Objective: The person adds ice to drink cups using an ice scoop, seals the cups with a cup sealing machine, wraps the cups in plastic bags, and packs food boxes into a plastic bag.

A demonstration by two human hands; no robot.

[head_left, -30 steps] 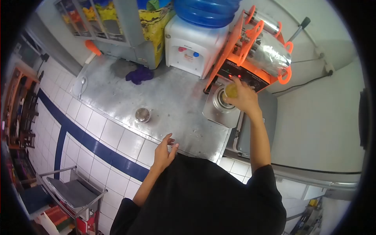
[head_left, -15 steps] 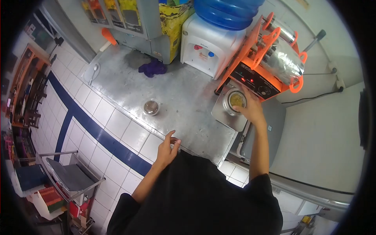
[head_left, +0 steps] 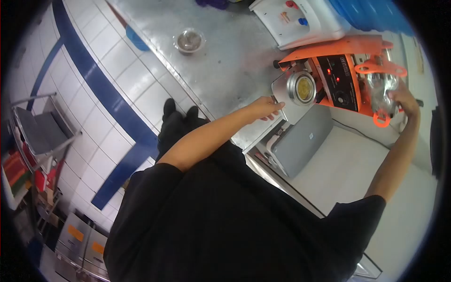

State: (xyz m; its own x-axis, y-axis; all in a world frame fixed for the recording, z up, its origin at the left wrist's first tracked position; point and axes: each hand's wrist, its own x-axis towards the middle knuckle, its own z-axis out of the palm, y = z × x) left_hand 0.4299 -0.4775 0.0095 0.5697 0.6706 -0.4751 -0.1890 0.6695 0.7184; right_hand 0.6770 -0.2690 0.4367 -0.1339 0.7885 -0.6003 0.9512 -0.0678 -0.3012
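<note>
My left hand (head_left: pixel 267 109) has its fingers closed at the front edge of the sliding metal tray (head_left: pixel 296 113) of an orange cup sealing machine (head_left: pixel 339 83). In the tray's round holder sits a cup with yellowish-green contents (head_left: pixel 305 89). Up at the machine's far right side, my right hand (head_left: pixel 405 99) grips the shiny roll of plastic sealing film (head_left: pixel 378 87). Two red lights glow on the black control panel. Away to the left, a second clear cup (head_left: pixel 190 41) with brownish contents stands on the metal counter (head_left: pixel 230 61).
Beyond the sealer stands a white water dispenser (head_left: pixel 300 23) with a blue bottle (head_left: pixel 371 14). A purple cloth (head_left: pixel 213 3) lies at the counter's back. A grey lidded box (head_left: pixel 304 141) sits below the sealer, with a black cord (head_left: pixel 361 134) behind it.
My right hand has left the cup in the tray and moved to the film roll. My left hand has come across to the tray's edge. The view has turned and shifted right.
</note>
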